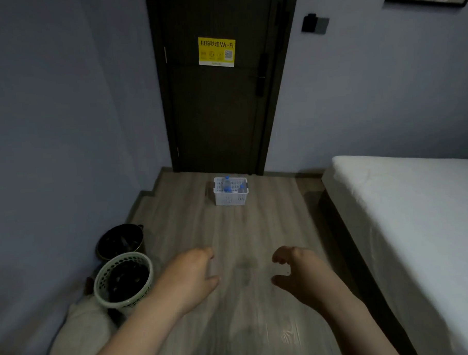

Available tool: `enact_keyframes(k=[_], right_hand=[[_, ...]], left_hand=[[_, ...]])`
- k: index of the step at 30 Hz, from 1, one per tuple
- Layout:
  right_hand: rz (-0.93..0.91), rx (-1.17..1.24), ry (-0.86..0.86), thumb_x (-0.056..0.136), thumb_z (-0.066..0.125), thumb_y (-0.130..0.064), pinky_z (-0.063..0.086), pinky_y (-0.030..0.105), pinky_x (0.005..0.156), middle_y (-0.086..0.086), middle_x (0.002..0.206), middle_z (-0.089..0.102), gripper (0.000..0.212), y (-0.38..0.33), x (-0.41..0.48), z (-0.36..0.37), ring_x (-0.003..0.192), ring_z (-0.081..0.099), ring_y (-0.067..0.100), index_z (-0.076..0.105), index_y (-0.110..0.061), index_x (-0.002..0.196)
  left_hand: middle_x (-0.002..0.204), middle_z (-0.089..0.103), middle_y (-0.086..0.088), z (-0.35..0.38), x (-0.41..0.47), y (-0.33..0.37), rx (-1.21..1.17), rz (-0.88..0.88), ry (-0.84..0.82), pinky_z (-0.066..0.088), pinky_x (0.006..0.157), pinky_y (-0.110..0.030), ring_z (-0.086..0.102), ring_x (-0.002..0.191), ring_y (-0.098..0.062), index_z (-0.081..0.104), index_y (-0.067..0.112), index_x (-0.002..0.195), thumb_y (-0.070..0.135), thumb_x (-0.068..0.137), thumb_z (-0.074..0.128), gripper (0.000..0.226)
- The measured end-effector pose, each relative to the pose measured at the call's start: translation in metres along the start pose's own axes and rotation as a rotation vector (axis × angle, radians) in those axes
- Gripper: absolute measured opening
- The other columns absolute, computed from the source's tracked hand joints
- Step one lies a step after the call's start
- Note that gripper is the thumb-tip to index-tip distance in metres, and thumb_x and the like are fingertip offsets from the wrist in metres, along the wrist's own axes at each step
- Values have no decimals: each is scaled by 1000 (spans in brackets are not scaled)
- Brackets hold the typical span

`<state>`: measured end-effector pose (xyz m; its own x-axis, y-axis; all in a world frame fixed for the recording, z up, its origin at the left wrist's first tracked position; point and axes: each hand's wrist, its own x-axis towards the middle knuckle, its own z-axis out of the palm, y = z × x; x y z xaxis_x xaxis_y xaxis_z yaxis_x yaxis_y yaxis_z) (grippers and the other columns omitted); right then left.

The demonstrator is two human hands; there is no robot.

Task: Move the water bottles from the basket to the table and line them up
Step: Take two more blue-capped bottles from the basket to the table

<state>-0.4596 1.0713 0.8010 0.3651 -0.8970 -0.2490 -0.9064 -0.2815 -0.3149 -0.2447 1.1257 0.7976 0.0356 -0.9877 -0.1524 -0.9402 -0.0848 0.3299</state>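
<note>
Head view: we are facing a closed dark door (219, 111) across a wood-look floor (243, 230), and we are holding both hands out low in front of us. Our left hand (190, 276) is hanging with its fingers loosely curled and its thumb apart, gripping nothing. Our right hand (298, 271) is mirroring it in a slack claw and is likewise empty.

The white perforated basket (231, 199) is sitting on the floor just before the door, well apart from both hands. Three clear water bottles (227, 183) with blue caps are standing upright inside it, two toward its left side and one toward its right. A yellow Wi-Fi notice (216, 52) is hanging on the door, a white-sheeted bed (416, 209) is filling our right side, and a black bin (120, 241) and a pale mesh bin (124, 280) are standing together by the left wall. No table is showing anywhere in the frame.

We are judging this to be the opening step, the approach to the basket, with no bottle lifted yet. The next move is calling for us to close the gap, stoop low and wrap a hand round a bottle's body. We are then needing to raise it straight up past the basket rim and turn to find the table, which we cannot place from this frame
</note>
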Motion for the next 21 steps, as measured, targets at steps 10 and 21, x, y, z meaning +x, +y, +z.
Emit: enact_keyframes(k=[10, 21], right_hand=[[29, -14, -61, 86, 67, -35, 50, 21, 90, -9, 124, 59, 41, 17, 142, -27, 108, 57, 6, 54, -29, 125], [120, 36, -101, 89, 64, -32, 48, 21, 95, -6, 128, 56, 41, 2, 321, -72, 113, 55, 8, 53, -26, 127]], left_hand=[[128, 57, -1, -14, 145, -25, -51, -27, -52, 43, 94, -26, 53, 117, -17, 53, 19, 124, 42, 87, 58, 45], [123, 60, 3, -57, 341, -84, -82, 19, -47, 43, 92, -24, 56, 113, -13, 54, 21, 120, 42, 84, 61, 43]])
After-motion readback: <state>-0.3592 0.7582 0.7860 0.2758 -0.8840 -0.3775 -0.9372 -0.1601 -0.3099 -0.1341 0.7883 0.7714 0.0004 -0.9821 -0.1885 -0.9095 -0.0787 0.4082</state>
